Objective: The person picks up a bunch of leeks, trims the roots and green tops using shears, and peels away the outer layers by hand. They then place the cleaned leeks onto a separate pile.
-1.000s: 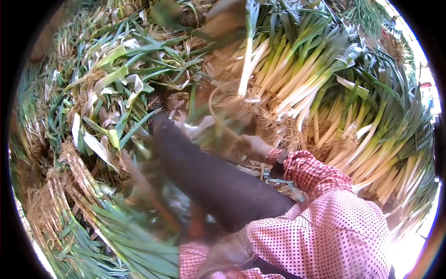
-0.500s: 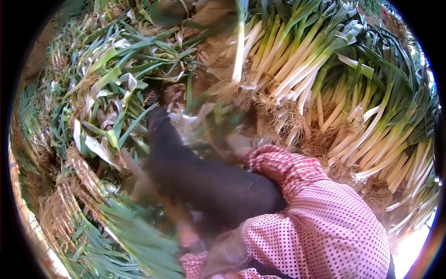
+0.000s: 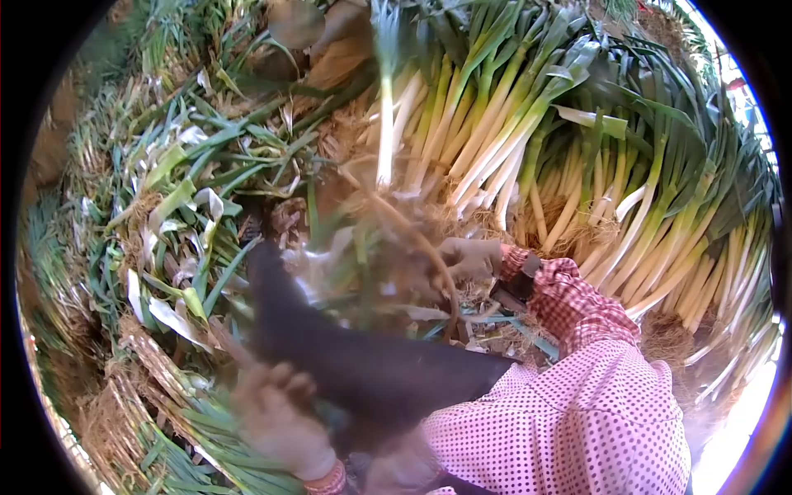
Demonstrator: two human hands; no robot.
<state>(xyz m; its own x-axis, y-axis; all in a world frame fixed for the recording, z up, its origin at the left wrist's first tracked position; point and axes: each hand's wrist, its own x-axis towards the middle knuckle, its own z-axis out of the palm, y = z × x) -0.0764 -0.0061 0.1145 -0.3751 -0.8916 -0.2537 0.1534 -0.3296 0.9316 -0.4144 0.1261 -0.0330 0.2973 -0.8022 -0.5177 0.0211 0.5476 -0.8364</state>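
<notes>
My right hand (image 3: 470,260), in a pale glove with a dark band at the wrist, is closed beside a curved, blurred brown strip (image 3: 412,239); what its fingers grip cannot be made out. At the lower left, my left hand (image 3: 280,421) is smeared by motion, and its finger state is unclear. It is nearest to the leeks with green leaves (image 3: 223,445) and my dark-clothed leg (image 3: 346,355). Cleaned leeks with white stems (image 3: 495,140) lie in a row beyond my right hand, roots towards me.
A heap of untrimmed leeks and loose leaves (image 3: 181,190) covers the left side. Soil-covered leeks with roots (image 3: 157,363) lie at the lower left. Leaf scraps (image 3: 511,330) are on the ground below my right wrist. More leeks (image 3: 660,272) extend along the right.
My left hand has come into clearer view at the lower left. My right hand has shifted right, and the curved brown strip beside it now shows. The view has shifted slightly.
</notes>
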